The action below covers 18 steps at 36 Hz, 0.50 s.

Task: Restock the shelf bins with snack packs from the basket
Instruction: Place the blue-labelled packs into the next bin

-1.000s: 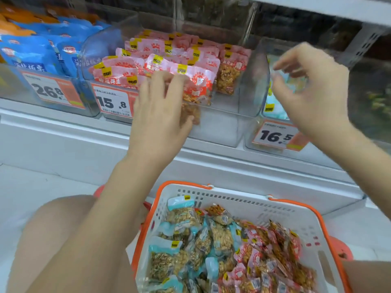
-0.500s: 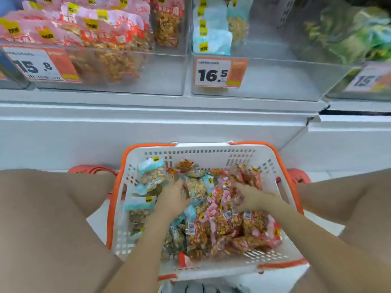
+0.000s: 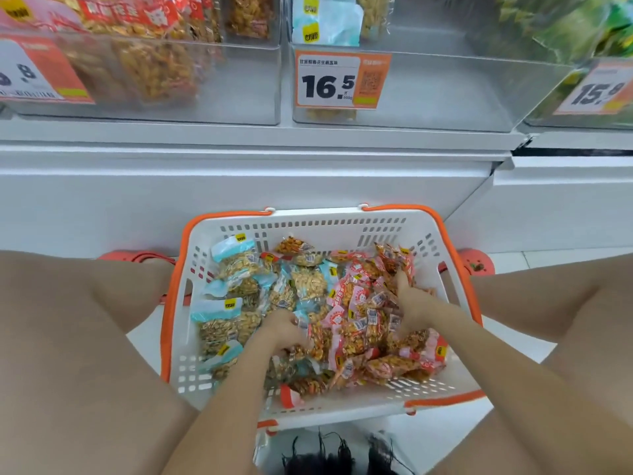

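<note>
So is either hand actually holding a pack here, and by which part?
Both hands, left hand and right hand, are buried among the pink-red snack packs; a closed hold cannot be told.

Your two forearms reach forward and down from the near edge, converging between your bare knees, which spread to the left and right. Your left hand (image 3: 286, 329) sits nearer, palm down, fingers curled in toward the right. Your right hand (image 3: 412, 301) lies farther and to the right, fingers pointing away; whether either hand grips anything cannot be told.
</note>
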### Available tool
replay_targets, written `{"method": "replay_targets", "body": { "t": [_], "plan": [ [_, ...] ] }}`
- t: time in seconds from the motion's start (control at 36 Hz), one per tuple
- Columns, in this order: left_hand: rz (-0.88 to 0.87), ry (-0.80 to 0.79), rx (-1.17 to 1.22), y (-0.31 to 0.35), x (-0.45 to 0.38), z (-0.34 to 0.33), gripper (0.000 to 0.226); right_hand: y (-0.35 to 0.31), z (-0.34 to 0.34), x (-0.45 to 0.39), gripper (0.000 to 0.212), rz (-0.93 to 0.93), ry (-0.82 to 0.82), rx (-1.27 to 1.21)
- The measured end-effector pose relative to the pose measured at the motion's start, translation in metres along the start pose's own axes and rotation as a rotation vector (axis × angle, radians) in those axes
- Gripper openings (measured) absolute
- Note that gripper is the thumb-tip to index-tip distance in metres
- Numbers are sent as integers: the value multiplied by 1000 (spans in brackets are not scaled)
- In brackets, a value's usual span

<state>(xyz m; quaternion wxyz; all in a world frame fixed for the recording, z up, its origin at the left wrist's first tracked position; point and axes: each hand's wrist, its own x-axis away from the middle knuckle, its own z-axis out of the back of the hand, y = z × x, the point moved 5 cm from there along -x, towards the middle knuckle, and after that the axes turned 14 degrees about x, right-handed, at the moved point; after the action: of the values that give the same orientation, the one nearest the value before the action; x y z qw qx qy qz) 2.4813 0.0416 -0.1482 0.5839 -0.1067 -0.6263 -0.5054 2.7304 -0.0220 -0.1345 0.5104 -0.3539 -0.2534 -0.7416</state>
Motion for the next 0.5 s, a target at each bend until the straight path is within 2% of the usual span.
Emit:
{"method": "replay_targets", "body": {
  "t": [0.06, 0.08, 0.14, 0.19, 0.25, 0.36, 0.44, 0.5],
  "plan": [
    [60, -28, 120, 1, 5, 1, 59, 8, 1, 3, 128, -32, -51, 15],
    [77, -34, 132, 0, 6, 0, 51, 10, 0, 6, 115, -31, -92, 29],
    [82, -25, 123, -1, 9, -2, 50, 11, -2, 10, 77, 0, -177, 70],
    [48, 0, 78, 3, 11, -3, 56, 8, 4, 14, 61, 18, -198, 38],
    [-35, 29, 11, 14, 15, -2, 53, 3, 18, 17, 63, 16, -201, -103],
    [-311, 205, -141, 61, 39, 27, 43, -6, 53, 23, 85, 40, -225, -668],
    [-579, 371, -132, 106, 72, 59, 17, -21, 89, 35, 59, 130, -125, -961],
    [-769, 407, -106, 133, 97, 75, 9, -35, 108, 47, 63, 235, -160, -1193]
  ]
}}
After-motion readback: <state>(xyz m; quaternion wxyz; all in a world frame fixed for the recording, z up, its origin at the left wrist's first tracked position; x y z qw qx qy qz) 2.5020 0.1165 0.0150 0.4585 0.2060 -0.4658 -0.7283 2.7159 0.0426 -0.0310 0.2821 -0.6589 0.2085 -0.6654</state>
